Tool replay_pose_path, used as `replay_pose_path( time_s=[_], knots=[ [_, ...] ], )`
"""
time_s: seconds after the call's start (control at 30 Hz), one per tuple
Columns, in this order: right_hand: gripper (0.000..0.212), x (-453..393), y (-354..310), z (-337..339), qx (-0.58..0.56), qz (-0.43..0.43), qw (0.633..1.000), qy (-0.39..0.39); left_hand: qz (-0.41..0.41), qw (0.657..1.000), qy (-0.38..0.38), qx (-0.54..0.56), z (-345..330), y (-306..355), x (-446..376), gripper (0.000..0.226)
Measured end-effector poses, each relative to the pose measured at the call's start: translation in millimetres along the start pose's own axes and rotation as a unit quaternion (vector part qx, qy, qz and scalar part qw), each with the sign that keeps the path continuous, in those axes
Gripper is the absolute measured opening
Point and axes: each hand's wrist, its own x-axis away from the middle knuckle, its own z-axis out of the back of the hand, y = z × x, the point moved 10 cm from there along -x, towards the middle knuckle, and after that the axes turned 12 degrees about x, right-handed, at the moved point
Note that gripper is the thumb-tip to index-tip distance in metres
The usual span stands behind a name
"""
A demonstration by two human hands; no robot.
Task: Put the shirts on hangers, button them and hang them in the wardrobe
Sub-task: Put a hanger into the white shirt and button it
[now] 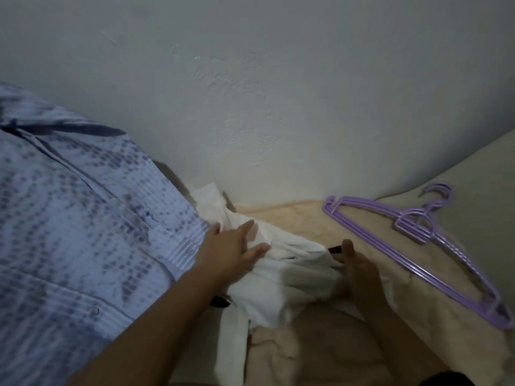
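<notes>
Far left lies a patterned blue shirt (pixel 83 218). The left hand (pixel 228 246) rests flat and released on the limp white shirt (pixel 278 280), bunched mid-bed; the right hand (pixel 359 271) pinches its edge. Best gripped at the collar. Purple hangers (pixel 434 246) lie right.

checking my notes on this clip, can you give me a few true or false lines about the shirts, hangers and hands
1. The purple hangers lie on the bed, right of the white shirt. True.
2. The left hand grips a purple hanger. False: its straight fingers rest on the white shirt.
3. The blue patterned shirt lies at the left. True.
4. The right hand is flat and open. False: it pinches the white shirt.
</notes>
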Motion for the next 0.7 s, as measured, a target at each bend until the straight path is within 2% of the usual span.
replay_pose_path(
  time_s=[0.1,0.17,0.23,0.27,0.33,0.4,0.43,0.5,0.57,0.63,0.7],
  knots=[
    [0.076,11.3,36.0,26.7,0.044,-0.037,0.998,0.014,0.018,0.997,-0.053,0.051,-37.9,7.6,41.3,0.068],
    [0.069,14.3,47.6,31.6,0.087,-0.06,0.994,0.004,0.004,0.996,-0.071,0.047,-50.9,14.3,57.9,0.074],
    [0.065,13.9,46.2,30.0,0.164,-0.067,0.984,0.004,-0.005,0.997,-0.04,0.061,-44.5,18.2,59.9,0.083],
    [0.065,13.2,37.5,30.9,0.213,-0.058,0.975,0.017,-0.012,0.997,-0.014,0.071,-36.4,20.0,57.7,0.081],
    [0.063,11.3,0.9,38.3,0.276,0.008,0.957,0.091,-0.024,0.995,0.031,0.088,-17.4,21.7,51.2,0.067],
    [0.064,12.4,-45.6,36.8,0.261,0.1,0.949,0.149,-0.025,0.993,0.072,0.093,1.2,18.1,41.8,0.06],
    [0.063,7.3,-62.6,25.3,0.242,0.131,0.952,0.135,-0.018,0.992,0.097,0.085,12.0,15.5,37.3,0.06],
    [0.058,-3.6,-93.3,-8.9,0.171,0.164,0.971,0.041,0.015,0.988,0.137,0.063,30.3,6.3,30.0,0.063],
    [0.045,-6.0,-124.9,-36.1,0.039,0.169,0.984,-0.048,0.088,0.986,0.119,0.08,32.6,-11.7,25.9,0.068],
    [0.032,-3.3,-149.4,-65.1,-0.063,0.147,0.976,-0.146,0.135,0.98,0.109,0.102,31.4,-32.6,27.4,0.071],
    [0.03,1.7,-161.4,-103.5,-0.105,0.128,0.955,-0.246,0.155,0.976,0.122,0.098,34.6,-50.7,33.1,0.073]
  ],
)
